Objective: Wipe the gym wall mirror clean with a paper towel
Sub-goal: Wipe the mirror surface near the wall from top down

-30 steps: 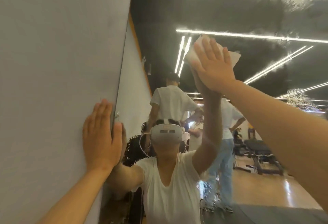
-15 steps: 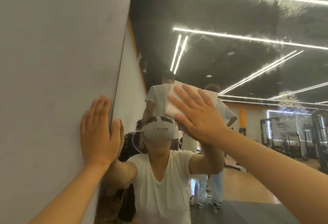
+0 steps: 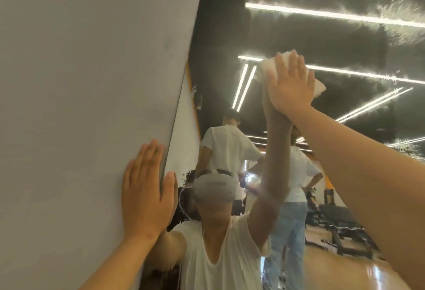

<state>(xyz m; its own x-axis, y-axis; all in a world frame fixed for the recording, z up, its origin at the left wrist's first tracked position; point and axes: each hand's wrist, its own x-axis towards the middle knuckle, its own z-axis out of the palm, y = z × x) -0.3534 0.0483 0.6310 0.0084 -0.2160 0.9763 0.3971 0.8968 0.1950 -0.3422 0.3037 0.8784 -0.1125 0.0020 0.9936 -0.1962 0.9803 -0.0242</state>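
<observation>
At the far left stands the plain grey wall (image 3: 80, 82), and your left hand (image 3: 147, 197) lies flat against it. Its fingers are straight and close together and grip nothing, and the thumb rests right at the edge where the wall meets the glass. From that edge the gym wall mirror (image 3: 322, 32) fills the rest of the view. Low in it you see your own reflection, in a white T-shirt with a pale headset (image 3: 215, 187) over the eyes. Behind it are two reflected people in white tops, one with the back turned. Higher up, the mirror gives back a dark ceiling crossed by bright light strips (image 3: 333, 14). Towards the upper right their lines look ragged, as though seen through streaks on the glass. Your right arm reaches up across the frame, and your right hand (image 3: 291, 87) is spread flat with straight fingers. It presses the paper towel (image 3: 319, 86) against the mirror rather than curling round it. The towel is white and bunched, trapped between your palm and the glass. One corner shows above your fingertips and another pokes out past the right side of the hand. At the lower right, a dark weight bench (image 3: 340, 223) on a glossy wooden floor shows in the reflection.
</observation>
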